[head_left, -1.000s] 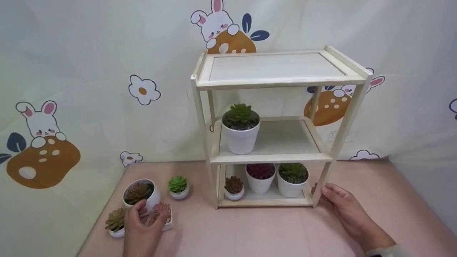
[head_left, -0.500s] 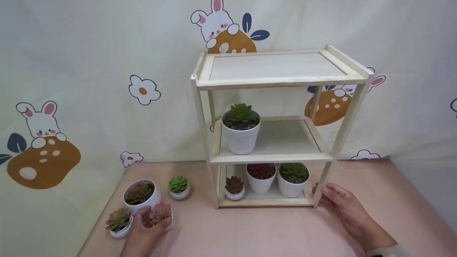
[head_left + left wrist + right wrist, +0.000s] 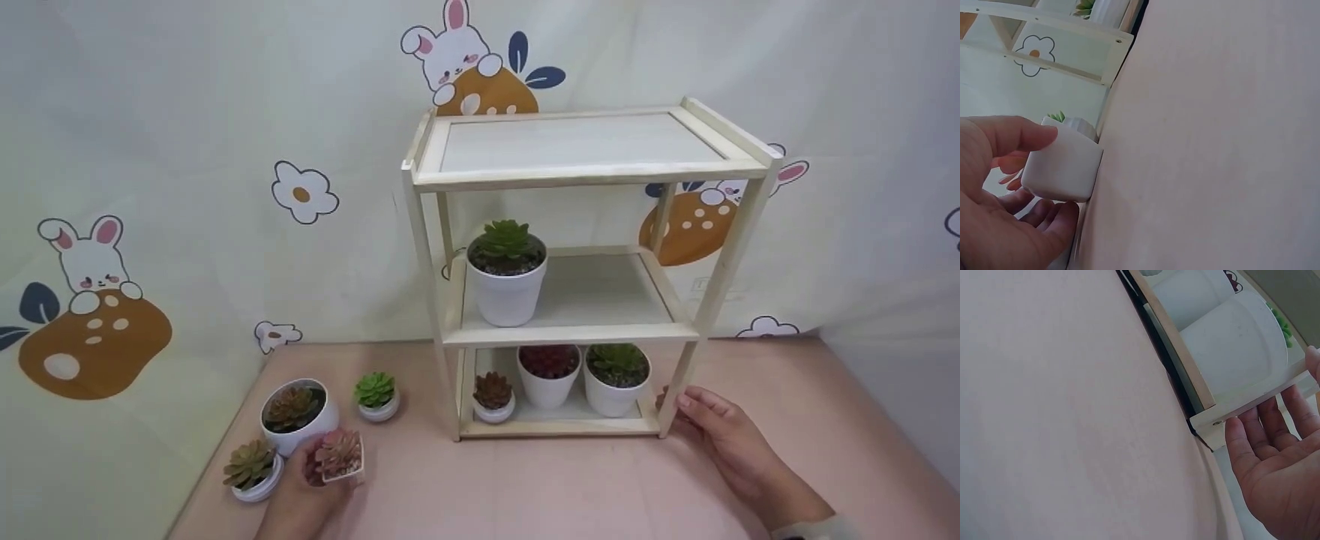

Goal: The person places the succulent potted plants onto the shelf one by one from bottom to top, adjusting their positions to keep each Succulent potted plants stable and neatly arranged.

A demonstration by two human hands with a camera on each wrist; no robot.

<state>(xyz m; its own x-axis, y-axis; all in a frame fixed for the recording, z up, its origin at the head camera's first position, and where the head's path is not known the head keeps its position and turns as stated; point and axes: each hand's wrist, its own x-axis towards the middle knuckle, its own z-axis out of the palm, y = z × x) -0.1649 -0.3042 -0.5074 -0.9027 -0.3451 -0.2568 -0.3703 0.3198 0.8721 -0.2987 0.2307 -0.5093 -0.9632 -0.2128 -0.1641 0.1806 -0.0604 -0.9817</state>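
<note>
At the front left of the table, my left hand point(image 3: 300, 480) grips a pink potted succulent point(image 3: 341, 454) in a small square white pot. Thumb and fingers hold opposite sides of the pot point(image 3: 1064, 163) in the left wrist view. My right hand point(image 3: 724, 435) pinches the lower front right post of a three-tier wooden shelf point(image 3: 570, 331), with the thumb on one side and the fingers point(image 3: 1241, 441) on the other. A green succulent in a white pot point(image 3: 507, 292) stands on the middle tier. Below it, the bottom tier holds a small brown succulent point(image 3: 493, 394) and two larger potted ones.
Left of the shelf stand a large round pot with a brownish succulent point(image 3: 296, 416), a small bright green succulent point(image 3: 375, 394) and a small olive-tinted one point(image 3: 251, 469). A patterned cloth point(image 3: 187, 112) hangs behind the pink-covered table point(image 3: 555, 487).
My left hand has come down around the square pot, taken hold of it and tilted it slightly. My right hand stays on the shelf post.
</note>
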